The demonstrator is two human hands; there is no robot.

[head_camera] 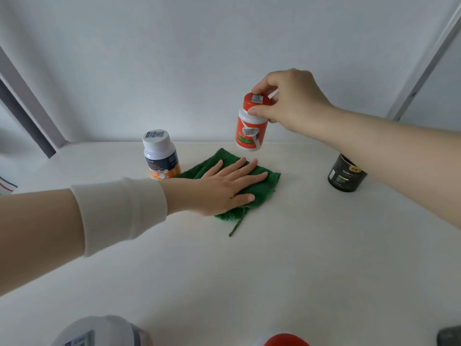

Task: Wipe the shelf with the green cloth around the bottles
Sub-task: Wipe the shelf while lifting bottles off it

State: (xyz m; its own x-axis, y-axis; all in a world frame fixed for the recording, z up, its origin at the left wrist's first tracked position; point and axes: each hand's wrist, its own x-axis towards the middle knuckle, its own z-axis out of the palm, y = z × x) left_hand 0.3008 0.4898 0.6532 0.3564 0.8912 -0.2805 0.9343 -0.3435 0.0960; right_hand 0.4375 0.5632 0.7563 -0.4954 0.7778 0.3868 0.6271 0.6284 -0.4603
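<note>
Shelf (274, 258) back edge lies just behind green cloth (264, 186) under left hand (222, 188).

No wording is legible. The white plastic bottle with an orange cap (250, 126) and the white-capped plastic bottle with a navy and orange label (161, 156) each bear a cap barcode sticker (258, 98) and blurred print. So does the label on the black cylindrical tin (345, 174) near the right edge of the white shelf (249, 270).

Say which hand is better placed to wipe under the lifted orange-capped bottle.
Left: the left hand presses the green terry cloth beside that spot; the right hand holds the orange-capped white bottle aloft.
</note>
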